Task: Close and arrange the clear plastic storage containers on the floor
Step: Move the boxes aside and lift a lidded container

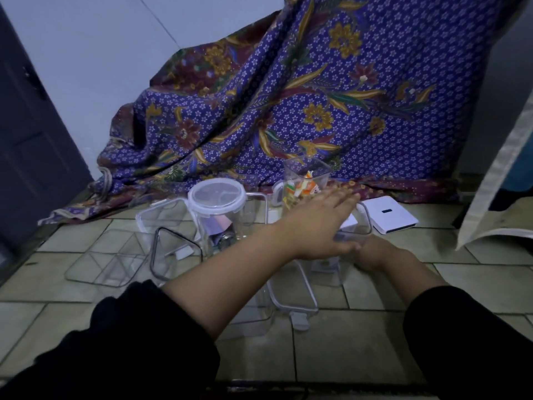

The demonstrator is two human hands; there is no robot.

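Several clear plastic containers stand on the tiled floor. A round container (216, 197) has its lid on. Behind my hands stands a tall square container (305, 177), open on top, with colourful wrapped pieces inside. My left hand (320, 217) reaches across to the right with flat, spread fingers over a white-rimmed clear box (362, 223). My right hand (370, 251) lies beneath the left one, its fingers hidden. A clear box with a white rim and latch (294, 301) lies under my left forearm. A white square lid (388, 213) rests at the right.
At left sit a lidless rectangular box (161, 216), a triangular container with a dark seal (173, 255) and a flat divided tray (106, 259). A purple patterned cloth (317, 96) hangs behind. A dark door (31, 140) is at far left.
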